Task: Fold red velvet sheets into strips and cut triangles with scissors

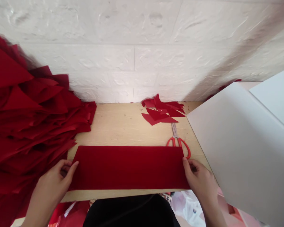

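Note:
A flat dark red rectangle of cloth or felt (130, 168) lies near the front edge of the wooden table. My left hand (59, 176) pinches its left edge between thumb and fingers. At the opposite short edge, my right hand (197, 173) grips it the same way, thumb on top. The scissors (186, 148) with red-orange handles rest just behind the sheet's right corner, blades toward the wall. The sheet covers part of their handles.
A tall heap of red cloth pieces (33, 116) fills the left side. Small red offcuts (159, 112) lie against the white brick-patterned wall (97, 56). Large white boards or boxes (246, 142) stand at the right. Bare tabletop (118, 123) shows behind the sheet.

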`<control>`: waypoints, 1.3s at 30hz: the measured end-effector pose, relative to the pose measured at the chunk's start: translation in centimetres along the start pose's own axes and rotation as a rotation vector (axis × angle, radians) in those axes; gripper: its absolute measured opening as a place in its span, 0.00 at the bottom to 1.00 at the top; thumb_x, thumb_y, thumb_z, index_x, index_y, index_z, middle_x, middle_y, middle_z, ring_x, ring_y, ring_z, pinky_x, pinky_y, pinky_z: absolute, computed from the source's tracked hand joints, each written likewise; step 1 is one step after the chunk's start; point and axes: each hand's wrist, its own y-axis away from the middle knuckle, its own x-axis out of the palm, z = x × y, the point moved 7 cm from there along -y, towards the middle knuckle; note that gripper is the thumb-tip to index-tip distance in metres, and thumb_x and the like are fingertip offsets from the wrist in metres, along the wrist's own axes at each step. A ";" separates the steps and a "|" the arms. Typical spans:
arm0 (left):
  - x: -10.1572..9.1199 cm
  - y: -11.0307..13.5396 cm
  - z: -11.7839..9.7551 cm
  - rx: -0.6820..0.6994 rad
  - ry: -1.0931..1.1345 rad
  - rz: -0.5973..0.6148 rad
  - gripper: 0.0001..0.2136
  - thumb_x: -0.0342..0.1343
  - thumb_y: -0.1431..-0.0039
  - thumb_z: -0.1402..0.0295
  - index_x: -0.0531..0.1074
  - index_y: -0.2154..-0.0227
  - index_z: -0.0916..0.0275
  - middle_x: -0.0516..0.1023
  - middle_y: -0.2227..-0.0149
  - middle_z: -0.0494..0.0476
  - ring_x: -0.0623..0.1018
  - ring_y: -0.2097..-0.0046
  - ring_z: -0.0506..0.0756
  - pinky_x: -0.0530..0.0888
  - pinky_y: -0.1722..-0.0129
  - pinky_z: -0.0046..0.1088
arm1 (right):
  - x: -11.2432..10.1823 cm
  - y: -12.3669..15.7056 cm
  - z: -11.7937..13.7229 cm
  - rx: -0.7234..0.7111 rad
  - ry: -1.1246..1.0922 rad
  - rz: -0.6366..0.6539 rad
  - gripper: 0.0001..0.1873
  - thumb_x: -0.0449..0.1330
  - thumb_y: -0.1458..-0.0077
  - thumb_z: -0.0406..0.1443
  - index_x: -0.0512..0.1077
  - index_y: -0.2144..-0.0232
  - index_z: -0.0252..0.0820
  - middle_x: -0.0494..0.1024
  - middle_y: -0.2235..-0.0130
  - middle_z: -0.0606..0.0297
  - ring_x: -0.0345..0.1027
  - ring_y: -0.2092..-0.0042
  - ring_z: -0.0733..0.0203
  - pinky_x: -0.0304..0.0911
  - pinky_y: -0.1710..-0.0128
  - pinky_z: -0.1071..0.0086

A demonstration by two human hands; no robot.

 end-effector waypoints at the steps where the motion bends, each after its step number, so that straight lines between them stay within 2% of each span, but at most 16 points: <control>1: 0.1 0.1 -0.2 0.030 -0.019 -0.029 0.16 0.46 0.39 0.49 0.68 0.68 0.55 0.80 0.68 0.54 0.80 0.65 0.61 0.69 0.67 0.32 | 0.0 0.0 0.0 0.012 0.009 0.006 0.24 0.50 0.45 0.55 0.73 0.77 0.47 0.79 0.72 0.60 0.67 0.72 0.56 0.54 0.73 0.68; 5: 0.4 1.0 -1.3 0.212 -0.119 -0.222 0.20 0.41 0.34 0.51 0.69 0.58 0.60 0.78 0.61 0.63 0.77 0.56 0.66 0.72 0.63 0.38 | 0.1 0.0 0.0 0.045 0.029 0.027 0.24 0.50 0.44 0.54 0.73 0.77 0.47 0.79 0.72 0.60 0.66 0.72 0.56 0.54 0.73 0.68; 8: 0.7 1.6 -1.6 0.308 -0.155 -0.403 0.23 0.39 0.31 0.53 0.70 0.50 0.64 0.76 0.58 0.68 0.76 0.54 0.67 0.74 0.59 0.42 | 0.2 0.0 -0.1 0.062 0.046 0.035 0.23 0.50 0.44 0.54 0.73 0.76 0.47 0.79 0.71 0.60 0.66 0.71 0.56 0.54 0.72 0.68; 10: 0.7 2.0 -1.9 0.405 -0.152 -0.529 0.21 0.41 0.30 0.57 0.73 0.50 0.64 0.75 0.54 0.70 0.75 0.51 0.67 0.75 0.54 0.46 | 0.3 -0.1 -0.1 0.075 0.059 0.047 0.23 0.50 0.44 0.55 0.74 0.74 0.47 0.80 0.70 0.60 0.67 0.70 0.55 0.54 0.72 0.68; 12: 0.8 2.3 -2.4 0.533 -0.159 -0.602 0.17 0.44 0.31 0.65 0.74 0.49 0.62 0.74 0.49 0.71 0.74 0.46 0.67 0.73 0.48 0.48 | 0.3 -0.1 0.0 0.089 0.068 0.062 0.23 0.50 0.44 0.55 0.75 0.73 0.47 0.80 0.70 0.60 0.67 0.69 0.54 0.54 0.71 0.68; 14: 1.3 2.3 -3.0 0.664 -0.217 -0.580 0.19 0.44 0.34 0.74 0.74 0.46 0.61 0.72 0.41 0.69 0.71 0.39 0.67 0.72 0.43 0.48 | 0.3 -0.2 0.1 0.101 0.074 0.073 0.22 0.51 0.44 0.54 0.75 0.73 0.47 0.80 0.70 0.59 0.68 0.69 0.54 0.54 0.72 0.68; 17: 2.3 2.1 -3.6 0.809 -0.331 -0.485 0.31 0.40 0.43 0.84 0.67 0.38 0.64 0.68 0.34 0.66 0.62 0.30 0.67 0.70 0.38 0.48 | 0.0 -0.2 0.5 0.109 0.088 0.066 0.22 0.51 0.44 0.53 0.75 0.74 0.48 0.80 0.69 0.59 0.68 0.69 0.54 0.53 0.73 0.68; 20: 3.0 1.9 -3.3 0.897 -0.375 -0.429 0.40 0.39 0.49 0.87 0.56 0.30 0.66 0.64 0.32 0.65 0.60 0.29 0.63 0.65 0.32 0.46 | -0.1 -0.1 0.9 0.091 0.083 0.043 0.22 0.52 0.44 0.53 0.76 0.75 0.47 0.80 0.70 0.58 0.67 0.71 0.54 0.53 0.73 0.68; 23: 3.6 1.1 -2.4 0.907 -0.341 -0.360 0.46 0.38 0.51 0.88 0.44 0.27 0.59 0.57 0.28 0.60 0.60 0.29 0.58 0.67 0.32 0.39 | 0.0 0.0 0.9 0.098 0.081 0.044 0.21 0.52 0.44 0.53 0.75 0.75 0.47 0.80 0.70 0.59 0.66 0.71 0.54 0.53 0.73 0.68; 25: 3.8 0.5 -1.8 0.921 -0.264 -0.301 0.47 0.38 0.51 0.88 0.38 0.26 0.55 0.53 0.27 0.57 0.57 0.28 0.57 0.66 0.32 0.39 | 0.1 0.1 0.8 0.098 0.085 0.037 0.20 0.53 0.44 0.52 0.75 0.75 0.47 0.80 0.70 0.60 0.66 0.71 0.55 0.54 0.73 0.68; 30: 4.1 -0.1 -0.9 0.936 -0.101 -0.241 0.45 0.37 0.47 0.86 0.38 0.27 0.49 0.52 0.27 0.53 0.54 0.28 0.55 0.60 0.30 0.44 | 0.2 0.2 0.8 0.060 0.104 -0.017 0.21 0.53 0.42 0.52 0.73 0.75 0.46 0.79 0.71 0.60 0.65 0.72 0.56 0.53 0.73 0.69; 36: 4.4 0.0 -0.8 0.923 -0.149 -0.221 0.46 0.38 0.49 0.86 0.39 0.27 0.52 0.49 0.26 0.54 0.51 0.26 0.58 0.55 0.29 0.52 | 0.3 0.7 1.6 -0.032 0.186 -0.074 0.18 0.52 0.38 0.46 0.69 0.76 0.44 0.77 0.71 0.60 0.65 0.71 0.59 0.49 0.73 0.70; 39: 4.3 -0.2 -0.7 0.902 -0.155 -0.231 0.43 0.37 0.46 0.85 0.42 0.27 0.53 0.49 0.26 0.54 0.51 0.26 0.58 0.57 0.29 0.51 | 0.4 0.7 2.0 -0.053 0.242 -0.078 0.18 0.52 0.36 0.44 0.68 0.75 0.44 0.78 0.68 0.59 0.66 0.70 0.59 0.49 0.73 0.70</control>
